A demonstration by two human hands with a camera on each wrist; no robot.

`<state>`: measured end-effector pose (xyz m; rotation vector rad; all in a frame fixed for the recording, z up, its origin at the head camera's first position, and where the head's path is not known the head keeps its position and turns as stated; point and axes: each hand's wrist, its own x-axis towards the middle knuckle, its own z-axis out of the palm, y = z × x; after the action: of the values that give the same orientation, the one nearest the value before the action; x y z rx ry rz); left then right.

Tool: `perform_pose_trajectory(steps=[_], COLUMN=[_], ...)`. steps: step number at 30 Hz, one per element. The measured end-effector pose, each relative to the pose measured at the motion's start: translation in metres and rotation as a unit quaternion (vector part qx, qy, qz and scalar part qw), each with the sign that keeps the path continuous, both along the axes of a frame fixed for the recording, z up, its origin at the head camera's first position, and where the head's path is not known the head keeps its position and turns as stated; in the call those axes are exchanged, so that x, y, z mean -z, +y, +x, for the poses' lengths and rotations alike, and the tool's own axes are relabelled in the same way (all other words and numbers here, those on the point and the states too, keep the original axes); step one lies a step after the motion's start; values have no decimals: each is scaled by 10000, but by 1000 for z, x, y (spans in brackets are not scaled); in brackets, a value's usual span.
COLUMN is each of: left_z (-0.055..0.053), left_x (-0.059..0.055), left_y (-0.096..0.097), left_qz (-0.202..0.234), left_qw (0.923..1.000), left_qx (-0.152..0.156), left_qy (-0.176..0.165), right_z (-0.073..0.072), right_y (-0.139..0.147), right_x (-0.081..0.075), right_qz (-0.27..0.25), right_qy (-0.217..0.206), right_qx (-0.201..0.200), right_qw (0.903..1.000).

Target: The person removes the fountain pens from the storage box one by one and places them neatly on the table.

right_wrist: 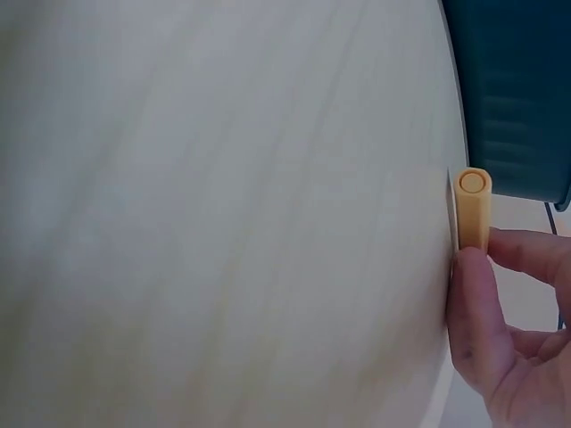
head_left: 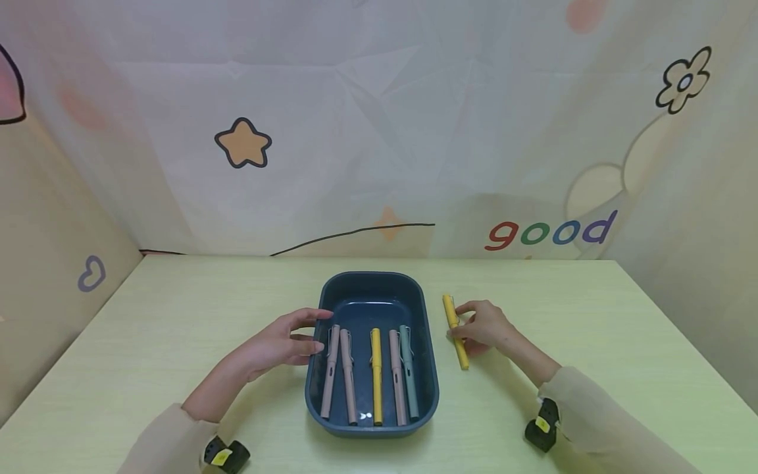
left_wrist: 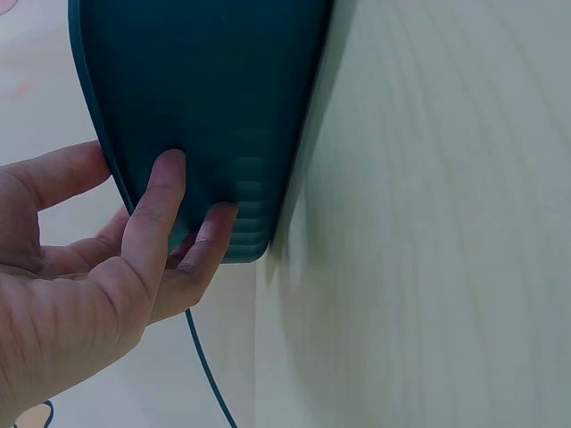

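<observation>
A dark blue rectangular tray (head_left: 373, 431) stands on the table. My left hand (head_left: 278, 342) holds its left side: thumb and index finger reach over the rim, while other fingers (left_wrist: 161, 196) press the outer wall. To the right of the tray, my right hand (head_left: 482, 326) pinches a yellow pen (head_left: 462, 355) between thumb and fingers, close over the tabletop. Inside the tray lie several capped pens side by side: two pinkish-grey pens at the left, a yellow pen (head_left: 377, 382) in the middle, then a pinkish-grey pen (head_left: 398, 382) and a teal pen (head_left: 410, 382).
The pale wooden table (head_left: 177, 316) ends at a printed cloth backdrop (head_left: 331, 151) behind and at both sides. Each sleeve carries a small black wrist camera; one (head_left: 541, 424) is at the right, another (head_left: 227, 454) at the left.
</observation>
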<state>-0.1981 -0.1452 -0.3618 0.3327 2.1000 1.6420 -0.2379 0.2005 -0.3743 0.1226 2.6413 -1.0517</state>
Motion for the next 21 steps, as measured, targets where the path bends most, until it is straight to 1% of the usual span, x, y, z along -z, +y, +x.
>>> perform_pose_trajectory(steps=[5,10,16,21], left_z=[0,1,1,1], left_x=[2,1,-2,-2], left_y=[-1,0,0,0], left_qz=[26,20,26,6], left_qw=[10000,10000,10000,10000], left_qx=[1,15,24,31], left_qy=[-8,5,38,39], right_z=[0,1,3,5], right_y=[1,3,9,13], right_x=[0,-1,-3,-8], right_qz=[-34,-122,-400,-623], right_qy=[-41,-95,-165,-99], right_qx=[-12,-57,-149,-169], right_qw=[10000,9999,9990,9979])
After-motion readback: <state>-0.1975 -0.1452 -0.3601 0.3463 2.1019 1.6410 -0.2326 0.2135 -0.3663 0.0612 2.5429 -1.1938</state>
